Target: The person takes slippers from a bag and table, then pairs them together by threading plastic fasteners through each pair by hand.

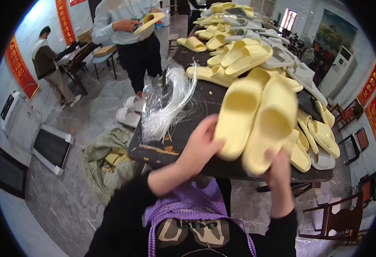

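Two yellow slide slippers are held side by side above the table's near edge, toes pointing away from me. My left hand (pixel 206 138) grips the left slipper (pixel 238 112) by its outer heel side, thumb on the insole. At the heel of the right slipper (pixel 272 120), my right hand (pixel 278 167) is closed on it, slightly blurred. Behind them, a long heap of yellow slippers (pixel 250 58) and grey slippers (pixel 306 77) covers much of the dark table (pixel 201 115). More yellow slippers (pixel 323 138) lie to the right of the held pair.
A bundle of clear plastic strips (pixel 171 103) lies on the table's left part. An open green sack (pixel 106 167) with yellow pieces stands on the floor. Across the table's left side, a person (pixel 132 43) holds a yellow slipper. A wooden chair (pixel 338 216) is at right.
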